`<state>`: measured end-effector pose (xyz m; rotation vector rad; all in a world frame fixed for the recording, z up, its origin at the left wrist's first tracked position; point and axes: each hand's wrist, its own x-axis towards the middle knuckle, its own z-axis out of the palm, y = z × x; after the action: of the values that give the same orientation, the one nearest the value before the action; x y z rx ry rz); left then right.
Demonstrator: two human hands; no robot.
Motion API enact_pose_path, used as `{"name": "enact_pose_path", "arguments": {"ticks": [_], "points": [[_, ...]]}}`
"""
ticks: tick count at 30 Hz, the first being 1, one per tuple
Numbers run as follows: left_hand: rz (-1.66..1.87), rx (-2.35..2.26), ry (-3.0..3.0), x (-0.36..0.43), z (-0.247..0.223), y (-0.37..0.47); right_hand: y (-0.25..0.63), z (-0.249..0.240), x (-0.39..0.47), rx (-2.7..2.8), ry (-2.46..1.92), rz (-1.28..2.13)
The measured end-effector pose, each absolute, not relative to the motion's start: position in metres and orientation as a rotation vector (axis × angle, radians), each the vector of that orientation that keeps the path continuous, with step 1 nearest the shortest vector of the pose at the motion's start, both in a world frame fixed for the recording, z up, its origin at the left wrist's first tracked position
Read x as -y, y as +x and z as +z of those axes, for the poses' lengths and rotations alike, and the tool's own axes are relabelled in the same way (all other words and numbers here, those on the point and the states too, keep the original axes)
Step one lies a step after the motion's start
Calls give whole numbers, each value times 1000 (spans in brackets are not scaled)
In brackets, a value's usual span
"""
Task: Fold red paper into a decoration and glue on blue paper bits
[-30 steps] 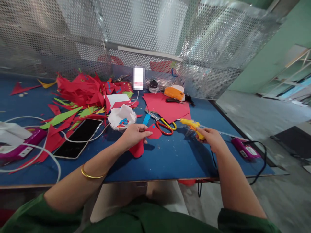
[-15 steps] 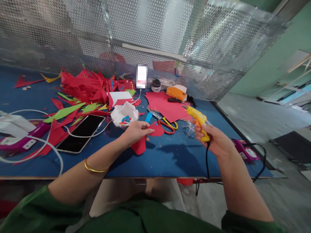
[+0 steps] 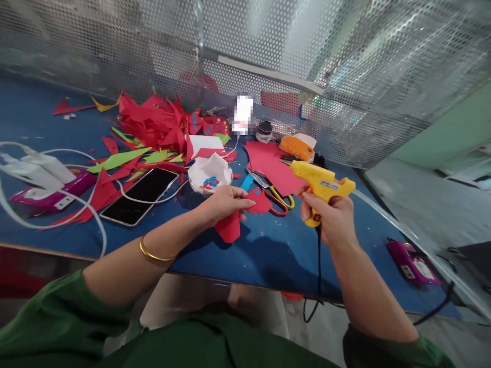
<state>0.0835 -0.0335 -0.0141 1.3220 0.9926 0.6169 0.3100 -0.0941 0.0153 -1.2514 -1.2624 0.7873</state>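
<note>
My left hand (image 3: 226,204) is closed on a red paper cutout (image 3: 261,201) that carries a small blue piece near its upper edge; part of the cutout hangs below my fingers. My right hand (image 3: 326,212) grips a yellow hot glue gun (image 3: 318,179) by its handle, the nozzle pointing left toward the cutout but apart from it. A black cord runs down from the handle. Just beyond my left hand sits a white paper-lined bowl (image 3: 210,171) with small blue and red bits inside. Scissors (image 3: 276,198) with red and yellow handles lie between my hands, behind the cutout.
Red and green paper scraps (image 3: 153,122) pile up at the back left. A phone (image 3: 141,197), white cables and a purple power strip (image 3: 57,189) lie on the left. Red sheets (image 3: 272,163) and an orange case (image 3: 297,147) are behind; another purple power strip (image 3: 412,263) is at right.
The glue gun has turned from angled downward to nearly level, its nozzle moving left toward the cutout. My left hand keeps its hold on the cutout. The whole view has shifted slightly.
</note>
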Motion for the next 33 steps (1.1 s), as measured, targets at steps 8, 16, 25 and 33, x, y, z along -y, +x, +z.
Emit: {"name": "enact_pose_path", "arguments": {"ticks": [8, 16, 25, 33], "points": [[657, -1064, 1202, 31, -14, 85, 303, -7, 97, 1543, -1289, 830], [663, -1132, 1244, 33, -8, 82, 313, -22, 112, 1762, -1292, 647], [695, -1125, 1235, 30, -10, 81, 311, -22, 111, 1861, -1295, 469], [733, -1085, 1157, 33, -6, 83, 310, -24, 110, 1870, -1308, 462]]}}
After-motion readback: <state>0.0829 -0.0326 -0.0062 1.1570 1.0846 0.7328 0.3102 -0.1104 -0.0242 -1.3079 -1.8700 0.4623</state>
